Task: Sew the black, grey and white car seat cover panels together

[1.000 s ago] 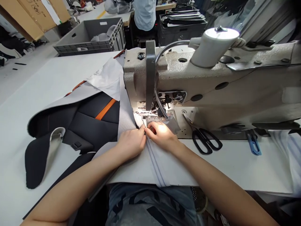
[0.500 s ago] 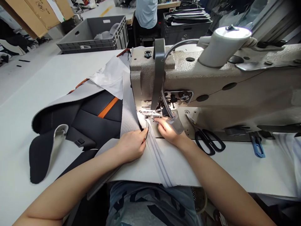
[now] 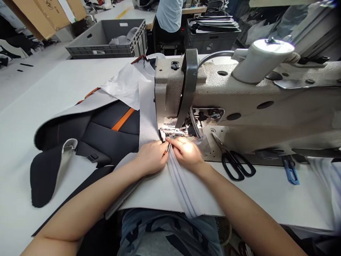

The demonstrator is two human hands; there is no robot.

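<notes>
My left hand (image 3: 152,157) is closed on the edge of a black, grey and orange padded fabric piece (image 3: 112,138), just in front of the sewing machine's (image 3: 170,85) needle area. Beside it, my right hand (image 3: 186,153) pinches the upper end of a pale zipper tape (image 3: 181,185) against that edge. Both sets of fingertips nearly meet under the machine's lamp. From there the tape runs down over the table's front edge. Grey mesh and a white sheet (image 3: 125,85) belong to or lie on the fabric piece, left of the machine. What lies between the fingertips is partly hidden.
Black-handled scissors (image 3: 237,165) lie right of my right hand, and a blue-handled tool (image 3: 291,170) farther right. Behind the table stand a grey crate (image 3: 106,49) and a dark bin (image 3: 213,42) of stacked pieces. A person in a light blue top (image 3: 169,16) is beyond.
My right hand has come left and down from beside the presser foot to the fabric edge, next to my left hand. The view has shifted slightly, with the machine now farther right.
</notes>
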